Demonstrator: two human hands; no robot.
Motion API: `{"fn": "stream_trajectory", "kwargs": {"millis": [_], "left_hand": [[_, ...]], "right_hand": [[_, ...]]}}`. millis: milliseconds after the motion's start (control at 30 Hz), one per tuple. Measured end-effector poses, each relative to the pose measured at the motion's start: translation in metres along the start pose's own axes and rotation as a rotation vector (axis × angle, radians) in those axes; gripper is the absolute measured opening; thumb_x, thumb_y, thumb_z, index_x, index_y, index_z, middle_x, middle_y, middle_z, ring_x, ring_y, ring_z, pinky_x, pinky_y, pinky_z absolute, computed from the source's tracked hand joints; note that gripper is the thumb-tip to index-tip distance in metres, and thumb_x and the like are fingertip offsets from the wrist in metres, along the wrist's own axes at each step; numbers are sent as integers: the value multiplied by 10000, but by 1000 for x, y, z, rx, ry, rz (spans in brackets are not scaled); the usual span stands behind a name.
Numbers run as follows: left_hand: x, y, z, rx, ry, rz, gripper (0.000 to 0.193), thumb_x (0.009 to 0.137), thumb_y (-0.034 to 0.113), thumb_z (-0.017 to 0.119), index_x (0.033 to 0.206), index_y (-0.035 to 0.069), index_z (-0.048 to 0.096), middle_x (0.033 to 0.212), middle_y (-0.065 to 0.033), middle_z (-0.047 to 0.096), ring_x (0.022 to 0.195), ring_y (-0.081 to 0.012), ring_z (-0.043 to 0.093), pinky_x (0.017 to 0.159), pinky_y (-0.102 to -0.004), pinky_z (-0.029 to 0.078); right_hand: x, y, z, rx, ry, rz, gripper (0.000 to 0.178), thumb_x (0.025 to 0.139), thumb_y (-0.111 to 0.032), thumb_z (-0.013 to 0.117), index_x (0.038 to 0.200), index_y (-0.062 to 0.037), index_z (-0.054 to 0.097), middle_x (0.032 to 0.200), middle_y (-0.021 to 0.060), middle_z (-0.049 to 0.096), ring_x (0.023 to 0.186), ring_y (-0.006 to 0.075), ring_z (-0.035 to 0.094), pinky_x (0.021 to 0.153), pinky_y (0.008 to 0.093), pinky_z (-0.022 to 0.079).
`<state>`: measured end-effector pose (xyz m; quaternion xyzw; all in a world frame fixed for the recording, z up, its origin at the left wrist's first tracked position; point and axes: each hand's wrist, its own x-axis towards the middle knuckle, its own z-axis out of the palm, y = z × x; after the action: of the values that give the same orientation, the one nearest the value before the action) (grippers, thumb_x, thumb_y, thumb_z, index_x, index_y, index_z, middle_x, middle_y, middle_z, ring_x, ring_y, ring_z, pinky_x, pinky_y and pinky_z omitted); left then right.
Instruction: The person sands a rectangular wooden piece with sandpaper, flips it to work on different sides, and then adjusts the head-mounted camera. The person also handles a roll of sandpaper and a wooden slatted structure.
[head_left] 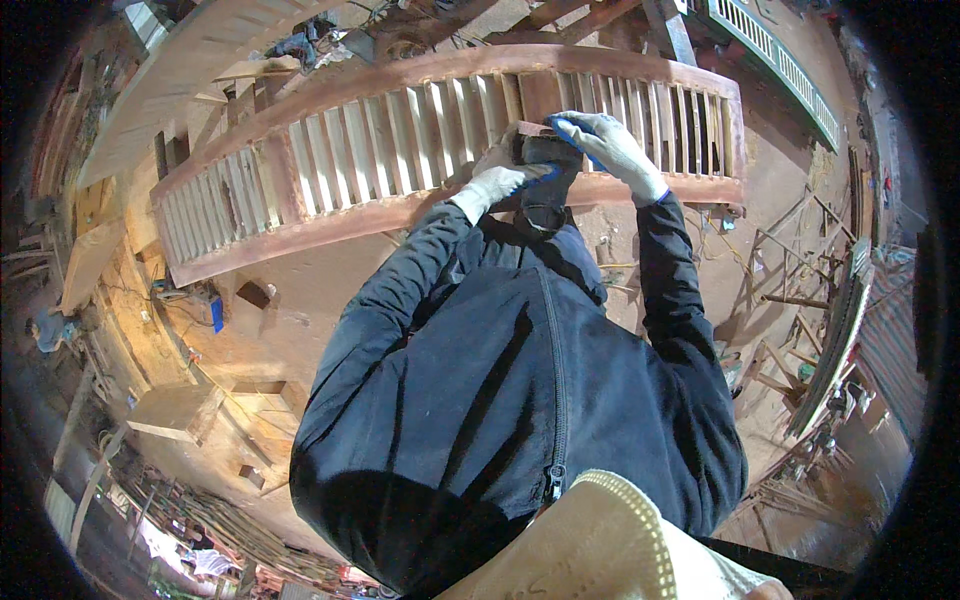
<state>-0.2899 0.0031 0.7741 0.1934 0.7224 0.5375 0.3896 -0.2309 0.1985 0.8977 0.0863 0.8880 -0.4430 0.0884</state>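
Note:
A long louvered wooden shutter panel (420,190), with a reddish-brown frame and pale slats, lies across in front of me. My right hand (605,150), in a white glove with blue fingertips, is bent over its middle. Its fingers close at the end of a small reddish-brown flat piece (535,129), whose exact kind I cannot make out. Lower and to the left, my left hand (492,188) wears a matching glove. Its fingers are drawn together and point right, and what they hold is hidden. A dark leg or shoe shape (548,172) shows between the hands.
Another slatted frame (775,60), green-edged, lies at the far right. A pale wooden panel (165,85) leans at the upper left. Wooden blocks (178,412) stand at the lower left, and thin sticks (800,345) are scattered at the right.

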Motion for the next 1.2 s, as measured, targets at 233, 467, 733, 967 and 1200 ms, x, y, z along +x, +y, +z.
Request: {"fn": "stream_trajectory", "kwargs": {"millis": [233, 467, 733, 967, 1200], "left_hand": [[6, 45, -11, 496, 43, 185, 1036, 491, 502, 841, 1271, -10, 391, 1264, -179, 444, 1196, -305, 431, 1006, -372, 360], [20, 29, -18, 527, -22, 321, 1214, 459, 633, 776, 1340, -41, 284, 1382, -190, 294, 1289, -332, 309, 1069, -364, 279], [18, 49, -28, 419, -65, 176, 1217, 424, 622, 793, 1362, 66, 253, 1382, -165, 304, 1294, -299, 299, 1064, -344, 294], [8, 43, -23, 590, 113, 208, 1206, 434, 554, 838, 1381, 92, 250, 1376, -182, 300, 1298, -337, 277, 1075, -388, 270], [8, 43, -20, 431, -16, 272, 1208, 450, 538, 832, 1398, 85, 235, 1406, -180, 268, 1321, -337, 242, 1092, -383, 240]], "right_hand": [[-5, -7, -26, 246, -315, 304, 443, 856, -317, 588, 1192, -30, 556, 1049, 134, 630, 962, 231, 598, 791, 330, 463], [9, -4, -33, -485, -265, -100, 431, 852, -325, 592, 1206, -81, 554, 1280, 150, 497, 1172, 311, 479, 977, 379, 390], [27, 12, -27, -49, -337, 44, 542, 838, -263, 632, 1303, -85, 418, 1222, 136, 528, 1102, 238, 515, 949, 337, 390], [25, -29, -44, -457, -265, -71, 522, 825, -337, 622, 1272, -112, 472, 916, 180, 632, 846, 328, 619, 730, 405, 480], [24, -20, -58, -659, -115, -346, 522, 819, -318, 623, 1294, -163, 469, 945, 172, 630, 833, 326, 615, 724, 415, 487]]}}
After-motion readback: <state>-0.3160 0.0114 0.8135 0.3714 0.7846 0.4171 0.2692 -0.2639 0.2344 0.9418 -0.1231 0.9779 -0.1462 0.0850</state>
